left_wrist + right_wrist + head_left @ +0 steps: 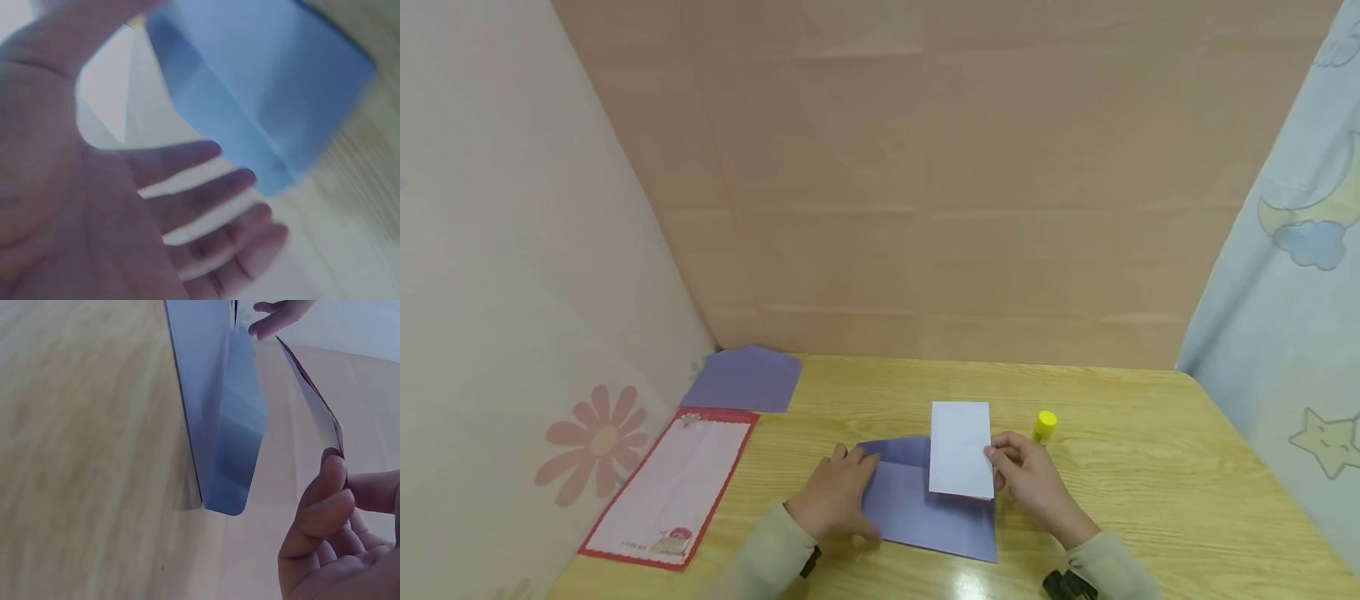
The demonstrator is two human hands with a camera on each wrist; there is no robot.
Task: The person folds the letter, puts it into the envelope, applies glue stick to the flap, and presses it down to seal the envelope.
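My right hand (1033, 481) pinches the right edge of a folded sheet of paper (960, 450) between thumb and fingers. White on the outside, the paper shows a thin red edge and hangs over a purple envelope (925, 518). That envelope lies on the table, its flap raised on the far side. In the right wrist view the folded paper (315, 403) appears nearly edge-on, held apart from the envelope (203, 381). My left hand (838, 494) is at the envelope's left edge; its fingers (206, 187) are extended and spread in the left wrist view.
A yellow-capped glue stick (1045, 425) stands just beyond my right hand. At the left lies a red-bordered pink letter sheet (673, 492), with another purple envelope (745, 380) behind it. A brown backdrop (925, 208) rises behind the wooden table (1150, 467), and printed curtains hang on both sides.
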